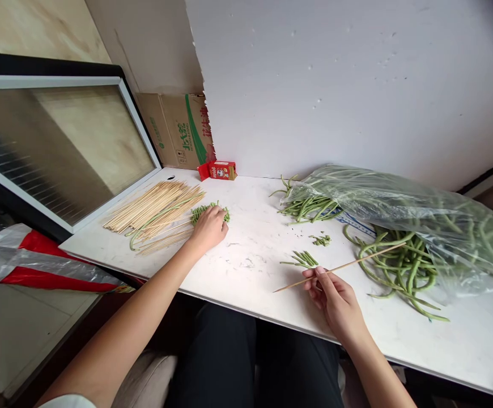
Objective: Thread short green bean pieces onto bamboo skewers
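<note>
My left hand (211, 226) rests with fingers curled over a pile of skewered green beans (198, 213) on the left of the table. Its fingertips are partly hidden among the beans. Between thumb and fingers, my right hand (329, 292) pinches a bare bamboo skewer (369, 256), slanting with one end low at left and the other over the loose beans. Just beyond the right fingers lies a fan of cut bean pieces (304, 259). Farther back sits a little heap of short bean ends (321, 240).
Many bamboo skewers (157, 207) lie at left, one long bean across them. Long green beans (408, 266) spill from a clear plastic bag (399, 195) at right. A small red box (223, 170) and a cardboard box (174, 130) stand behind. A framed glass panel (72, 141) borders the left.
</note>
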Demonstrator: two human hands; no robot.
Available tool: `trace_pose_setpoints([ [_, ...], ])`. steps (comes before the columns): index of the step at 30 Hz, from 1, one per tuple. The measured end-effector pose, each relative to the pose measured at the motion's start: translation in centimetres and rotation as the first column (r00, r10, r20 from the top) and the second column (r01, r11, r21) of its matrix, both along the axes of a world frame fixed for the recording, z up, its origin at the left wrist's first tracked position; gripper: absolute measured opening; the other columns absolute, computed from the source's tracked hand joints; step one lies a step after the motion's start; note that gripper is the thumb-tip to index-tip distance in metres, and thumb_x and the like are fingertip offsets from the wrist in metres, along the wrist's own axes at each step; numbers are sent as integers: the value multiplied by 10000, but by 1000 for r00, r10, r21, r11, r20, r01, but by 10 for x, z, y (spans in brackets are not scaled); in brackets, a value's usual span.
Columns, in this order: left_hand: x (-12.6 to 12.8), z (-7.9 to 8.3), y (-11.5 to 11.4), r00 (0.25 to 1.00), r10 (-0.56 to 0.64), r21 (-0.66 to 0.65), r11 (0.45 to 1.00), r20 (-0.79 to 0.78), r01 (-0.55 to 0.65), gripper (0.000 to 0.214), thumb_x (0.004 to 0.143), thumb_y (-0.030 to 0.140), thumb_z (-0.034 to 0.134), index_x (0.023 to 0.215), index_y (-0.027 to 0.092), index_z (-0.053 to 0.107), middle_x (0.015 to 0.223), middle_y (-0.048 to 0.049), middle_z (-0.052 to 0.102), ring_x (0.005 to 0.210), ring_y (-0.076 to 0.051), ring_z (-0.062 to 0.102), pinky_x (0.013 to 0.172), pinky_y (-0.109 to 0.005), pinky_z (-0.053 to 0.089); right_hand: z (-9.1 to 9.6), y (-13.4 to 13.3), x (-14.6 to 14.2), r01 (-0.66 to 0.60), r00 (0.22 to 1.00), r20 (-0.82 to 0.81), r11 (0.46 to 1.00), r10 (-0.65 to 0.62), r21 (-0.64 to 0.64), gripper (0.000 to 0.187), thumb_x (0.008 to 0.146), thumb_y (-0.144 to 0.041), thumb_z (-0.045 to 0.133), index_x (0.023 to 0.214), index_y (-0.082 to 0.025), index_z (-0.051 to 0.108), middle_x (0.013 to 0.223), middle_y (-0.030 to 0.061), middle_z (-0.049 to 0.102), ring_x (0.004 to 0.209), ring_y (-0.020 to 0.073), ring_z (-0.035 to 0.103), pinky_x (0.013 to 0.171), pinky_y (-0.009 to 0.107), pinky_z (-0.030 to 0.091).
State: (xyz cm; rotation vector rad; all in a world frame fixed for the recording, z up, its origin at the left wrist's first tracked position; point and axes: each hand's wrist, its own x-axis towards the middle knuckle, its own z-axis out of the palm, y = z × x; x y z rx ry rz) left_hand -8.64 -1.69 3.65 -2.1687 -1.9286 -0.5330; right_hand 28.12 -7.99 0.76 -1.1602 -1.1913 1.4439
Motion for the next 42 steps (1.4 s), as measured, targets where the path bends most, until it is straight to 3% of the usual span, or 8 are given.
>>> trace_pose_setpoints([
  [10,3,2,-3,1000,-4,-4,1000,-17,4,273,959,161,559,1177,159,723,1330,-162,647,1201,-317,619,1058,-468,514,-2,0,0,-12,1000,-25,1000,12,-4,568,892,-742,725,957,-183,804,746,78,683,594,162,469,487,297,351],
  [18,2,-4,-2,1000,-1,-11,1000,-26,0,393,956,187,587,1343,167,652,1423,-150,660,1295,-349,580,1101,-500,478,-3,0,1,-18,999,-37,1000,18,-4,557,909,-724,720,956,-176,807,739,77,670,586,155,459,486,289,336],
  [25,0,-9,-2,1000,-4,-9,1000,10,4,420,960,220,581,1368,146,644,1454,-167,642,1335,-362,558,1147,-531,467,-4,-1,2,-10,999,-37,1000,9,-13,511,923,-678,734,962,-174,804,741,83,666,594,157,461,481,285,339],
  [34,-6,-10,0,993,-24,63,998,117,17,387,956,231,594,1328,152,665,1347,-159,647,1289,-329,602,1152,-494,490,-1,0,1,-9,999,-39,1000,8,-9,495,906,-678,751,912,-184,789,737,84,664,581,161,457,476,292,323],
  [42,-6,-6,-1,981,-35,147,989,189,7,250,937,136,579,1148,137,712,1199,-156,687,1188,-309,643,1113,-477,525,-3,-1,0,-3,998,-58,1000,2,-15,496,881,-675,781,919,-180,791,730,73,670,581,147,461,476,277,328],
])
